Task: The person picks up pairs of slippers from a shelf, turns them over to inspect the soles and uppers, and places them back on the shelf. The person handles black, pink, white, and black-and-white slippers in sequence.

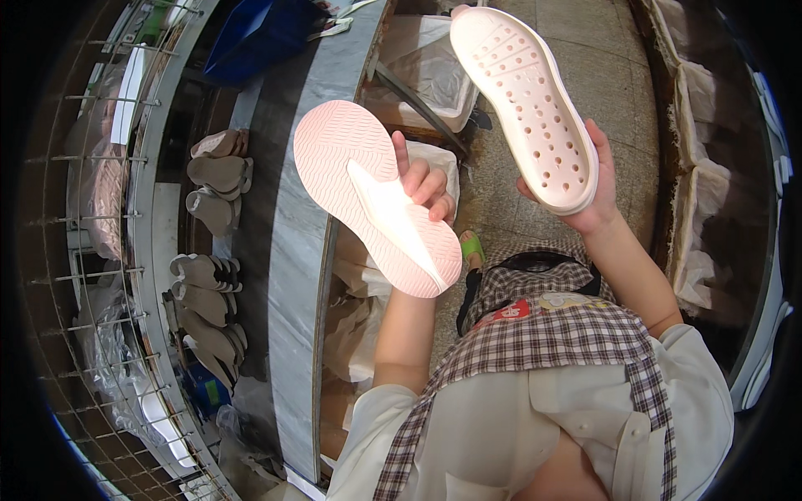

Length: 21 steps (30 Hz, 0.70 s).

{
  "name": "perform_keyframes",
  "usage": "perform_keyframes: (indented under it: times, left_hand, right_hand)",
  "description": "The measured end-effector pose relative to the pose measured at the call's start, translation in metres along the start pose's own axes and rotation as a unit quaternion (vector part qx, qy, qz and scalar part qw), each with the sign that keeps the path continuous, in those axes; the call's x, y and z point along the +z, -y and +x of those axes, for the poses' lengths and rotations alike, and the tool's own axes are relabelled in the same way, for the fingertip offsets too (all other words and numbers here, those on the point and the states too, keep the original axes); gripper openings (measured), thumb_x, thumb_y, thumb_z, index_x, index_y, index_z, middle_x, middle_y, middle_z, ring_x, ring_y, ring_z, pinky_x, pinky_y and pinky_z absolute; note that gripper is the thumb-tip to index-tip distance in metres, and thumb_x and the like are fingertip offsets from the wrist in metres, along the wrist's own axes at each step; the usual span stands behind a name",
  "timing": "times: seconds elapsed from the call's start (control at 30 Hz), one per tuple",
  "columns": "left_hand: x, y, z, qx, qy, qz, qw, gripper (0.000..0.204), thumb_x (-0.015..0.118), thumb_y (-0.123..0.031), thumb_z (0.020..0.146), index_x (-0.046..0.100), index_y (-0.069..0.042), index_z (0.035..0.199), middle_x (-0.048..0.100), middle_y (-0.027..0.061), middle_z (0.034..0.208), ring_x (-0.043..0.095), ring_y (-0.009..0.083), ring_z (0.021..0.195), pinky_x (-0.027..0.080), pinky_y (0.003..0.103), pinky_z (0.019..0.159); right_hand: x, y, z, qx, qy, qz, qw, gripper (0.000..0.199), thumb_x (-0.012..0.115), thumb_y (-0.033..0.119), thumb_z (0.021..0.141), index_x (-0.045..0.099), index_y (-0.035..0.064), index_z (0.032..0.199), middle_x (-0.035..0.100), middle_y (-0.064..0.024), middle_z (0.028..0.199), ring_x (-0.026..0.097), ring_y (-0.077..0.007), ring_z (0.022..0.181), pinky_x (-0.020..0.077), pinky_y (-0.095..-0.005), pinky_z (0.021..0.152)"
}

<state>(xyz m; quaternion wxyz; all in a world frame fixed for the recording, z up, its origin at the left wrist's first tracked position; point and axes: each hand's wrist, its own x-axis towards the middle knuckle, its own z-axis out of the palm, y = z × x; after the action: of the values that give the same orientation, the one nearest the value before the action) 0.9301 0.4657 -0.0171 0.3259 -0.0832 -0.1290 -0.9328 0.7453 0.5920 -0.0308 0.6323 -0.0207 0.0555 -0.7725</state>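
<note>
While the left hand [428, 190] curls its fingers over the waist of a pale pink, wavy-treaded shoe sole [344, 149] with a white middle, the right hand [600, 200] grips the lower end of a pale pink sole pierced with round holes [535, 117], digits along both its sides. The left thumb is hidden. Both soles are held up in the air: the treaded one tilts across the right edge of a grey marbled tabletop [294, 351], the pierced one well to the right of that edge, above a grey tiled floor [585, 42]. Stacks of grey-brown, sole-shaped pieces [205, 301] stand along the tabletop's left side. A dark blue plastic bin [255, 42] sits by its far left corner, and a metal wire mesh [63, 275] runs farther left.
</note>
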Motion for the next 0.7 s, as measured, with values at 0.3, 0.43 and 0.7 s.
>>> perform_keyframes:
  times: [0.3,0.43,0.7]
  left_hand:
    - [-0.003,-0.006,0.006,-0.025,0.021,-0.028,0.999,0.067,0.051,-0.05,0.087,0.039,-0.006,0.136,0.042,0.0048,0.078,0.04,0.0164,0.069,0.044,0.029,0.055]
    - [0.004,0.003,0.011,0.003,-0.059,0.034,0.998,0.066,0.048,-0.051,0.088,0.038,-0.007,0.136,0.05,0.0099,0.095,0.051,0.0208,0.083,0.05,0.034,0.065]
    - [-0.011,-0.002,0.01,-0.069,-0.2,0.37,0.905,0.058,0.068,-0.03,0.081,0.043,0.001,0.124,0.056,0.0133,0.115,0.058,0.0237,0.101,0.051,0.036,0.083]
  right_hand:
    - [-0.001,-0.01,0.0,-0.001,-0.01,-0.032,0.999,0.063,0.045,0.045,0.088,0.035,0.0061,0.137,0.05,-0.0161,0.129,0.056,-0.0275,0.112,0.0477,-0.0423,0.093]
    - [0.004,-0.022,-0.003,-0.042,0.03,-0.211,0.976,0.068,0.058,0.037,0.084,0.034,0.0013,0.136,0.049,-0.0142,0.128,0.055,-0.0241,0.112,0.0479,-0.0359,0.092]
    - [-0.003,-0.033,0.003,-0.03,0.125,-0.787,0.604,0.084,0.07,0.037,0.076,0.028,0.0035,0.141,0.028,-0.0178,0.143,0.017,-0.0334,0.136,0.022,-0.0435,0.108]
